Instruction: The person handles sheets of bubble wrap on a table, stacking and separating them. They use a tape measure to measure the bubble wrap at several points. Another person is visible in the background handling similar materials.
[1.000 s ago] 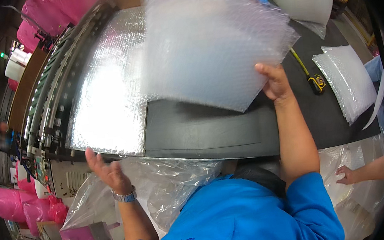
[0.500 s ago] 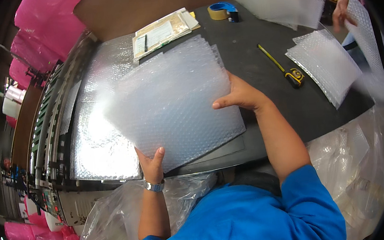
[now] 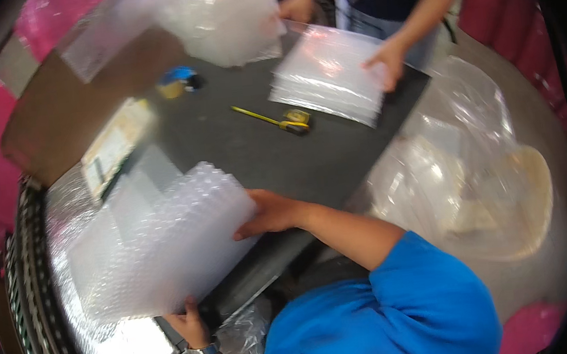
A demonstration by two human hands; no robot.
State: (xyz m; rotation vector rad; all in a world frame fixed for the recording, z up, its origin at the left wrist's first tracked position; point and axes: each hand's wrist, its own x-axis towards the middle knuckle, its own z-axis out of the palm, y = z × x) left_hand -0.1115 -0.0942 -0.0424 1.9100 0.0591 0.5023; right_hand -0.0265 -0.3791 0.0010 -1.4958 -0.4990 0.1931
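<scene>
Your left hand [image 3: 190,328] and right hand [image 3: 276,210] grip the bubble-wrap sheets [image 3: 194,237], thumbs uppermost, at the tabletop's [image 3: 336,158] near edge, left end. Second stack [image 3: 325,74]: right edge, a co-worker's hand [image 3: 392,63] touching it.

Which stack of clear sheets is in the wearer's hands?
The lower-left bubble-wrap stack: the wearer's left hand and right hand hold its edges. The other stack, near the tape measure, has a co-worker's hand on it.
</scene>
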